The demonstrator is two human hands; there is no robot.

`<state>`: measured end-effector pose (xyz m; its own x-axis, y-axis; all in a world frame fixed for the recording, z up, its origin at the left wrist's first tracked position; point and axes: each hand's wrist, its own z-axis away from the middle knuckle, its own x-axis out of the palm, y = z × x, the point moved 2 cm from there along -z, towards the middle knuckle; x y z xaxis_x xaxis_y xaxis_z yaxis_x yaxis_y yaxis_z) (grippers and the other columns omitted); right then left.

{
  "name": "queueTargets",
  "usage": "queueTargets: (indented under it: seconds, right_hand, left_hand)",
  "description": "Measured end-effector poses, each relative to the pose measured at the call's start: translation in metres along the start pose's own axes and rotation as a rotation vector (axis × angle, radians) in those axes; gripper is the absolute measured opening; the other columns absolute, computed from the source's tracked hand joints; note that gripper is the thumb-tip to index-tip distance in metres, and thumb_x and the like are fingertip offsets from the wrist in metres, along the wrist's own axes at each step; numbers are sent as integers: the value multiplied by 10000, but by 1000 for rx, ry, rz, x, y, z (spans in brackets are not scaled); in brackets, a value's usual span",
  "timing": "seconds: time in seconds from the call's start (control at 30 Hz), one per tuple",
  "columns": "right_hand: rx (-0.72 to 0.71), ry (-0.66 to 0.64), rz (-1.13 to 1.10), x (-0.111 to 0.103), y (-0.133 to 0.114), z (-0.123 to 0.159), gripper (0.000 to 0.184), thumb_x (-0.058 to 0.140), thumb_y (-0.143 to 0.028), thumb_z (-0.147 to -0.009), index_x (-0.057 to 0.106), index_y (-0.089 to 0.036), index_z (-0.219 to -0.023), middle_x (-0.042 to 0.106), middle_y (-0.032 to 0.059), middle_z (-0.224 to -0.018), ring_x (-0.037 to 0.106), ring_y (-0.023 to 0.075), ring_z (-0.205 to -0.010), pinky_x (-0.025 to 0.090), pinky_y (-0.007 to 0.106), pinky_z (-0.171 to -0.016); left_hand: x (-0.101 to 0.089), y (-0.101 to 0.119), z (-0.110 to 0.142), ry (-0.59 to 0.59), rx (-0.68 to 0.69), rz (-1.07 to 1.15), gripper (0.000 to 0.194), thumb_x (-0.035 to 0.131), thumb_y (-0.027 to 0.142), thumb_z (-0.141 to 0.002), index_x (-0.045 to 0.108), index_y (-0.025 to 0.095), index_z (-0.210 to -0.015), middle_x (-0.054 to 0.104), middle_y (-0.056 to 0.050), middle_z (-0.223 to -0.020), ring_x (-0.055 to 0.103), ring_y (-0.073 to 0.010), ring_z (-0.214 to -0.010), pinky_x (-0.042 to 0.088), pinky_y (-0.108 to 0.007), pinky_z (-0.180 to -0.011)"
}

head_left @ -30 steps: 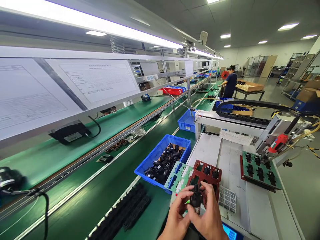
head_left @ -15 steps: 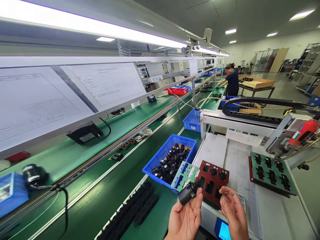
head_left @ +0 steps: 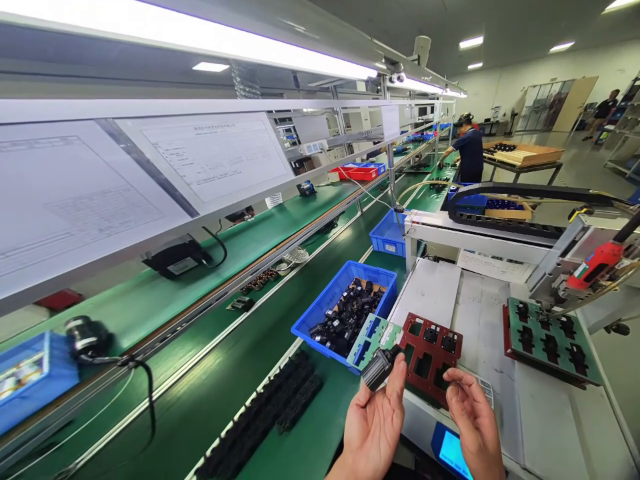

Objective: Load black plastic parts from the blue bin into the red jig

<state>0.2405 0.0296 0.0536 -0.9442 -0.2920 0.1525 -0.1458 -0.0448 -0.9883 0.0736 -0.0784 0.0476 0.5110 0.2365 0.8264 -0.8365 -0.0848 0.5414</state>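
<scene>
- The person's left grip holds a black cylindrical part, tilted.
- The right grip curls near the red fixture; whether it grasps anything cannot be told.

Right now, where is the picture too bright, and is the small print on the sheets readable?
Head view: the long lamp glares pure white; paper sheets look pale, small print unreadable; the black part in the left hand shows ridges.

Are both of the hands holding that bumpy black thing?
No, only the left hand has the black part in its grip; the right hand is apart from it.
</scene>
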Motion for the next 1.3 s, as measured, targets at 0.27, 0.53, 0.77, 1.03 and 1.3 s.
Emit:
queueTargets:
  seconds: [0.27, 0.53, 0.77, 1.03, 1.3]
  right_hand:
    - [58, -55, 39, -7, 15, 1, 435, 723, -584, -934, 658, -238, -1189, 686, 115, -1177, 636, 263, -966, 535, 323, -732]
    - [-16, -110, 586, -65, 63, -27, 402, 658, -617, -930, 674, -271, -1135, 706, 64, -953, 628, 257, -770, 512, 385, -719]
    - [115, 59, 899, -180, 139, -68, 427, 502, -532, -863, 725, -205, -1024, 791, 174, -1021, 748, 343, -822, 549, 465, -812]
    - [124, 78, 760, -179, 177, -99, 387, 632, -447, -809, 769, -160, -1031, 798, 132, -886, 767, 334, -867, 573, 412, -807]
    - [-18, -13, 573, -189, 162, -93, 448, 627, -531, -900, 793, -181, -1126, 797, 129, -1008, 730, 293, -840, 601, 403, -805]
  left_hand:
    - [8, 17, -13, -27, 118, -37, 623, 310, 493, -1063, 510, 178, -1562, 333, 49, -1700, 190, -59, -1604, 45, -162, -1290]
    - [-18, 17, -31, 79, 120, 167, 609, 312, 444, -1076, 505, 107, -1545, 464, -84, -1665, 304, -133, -1595, 427, -249, -1183]
    - [-119, 69, -87, 759, 148, 339, 561, 383, 324, -1089, 394, -6, -1543, 730, -233, -1234, 775, -220, -978, 667, -286, -758]
    - [-135, 81, -134, 813, 146, -145, 346, 554, 152, -998, 559, 119, -1342, 730, -130, -1134, 746, -174, -850, 616, -249, -674]
    - [-20, -81, -170, -33, 55, -843, 390, 917, 205, -663, 829, 198, -1043, 809, -116, -1167, 717, -321, -1132, 549, -476, -1075]
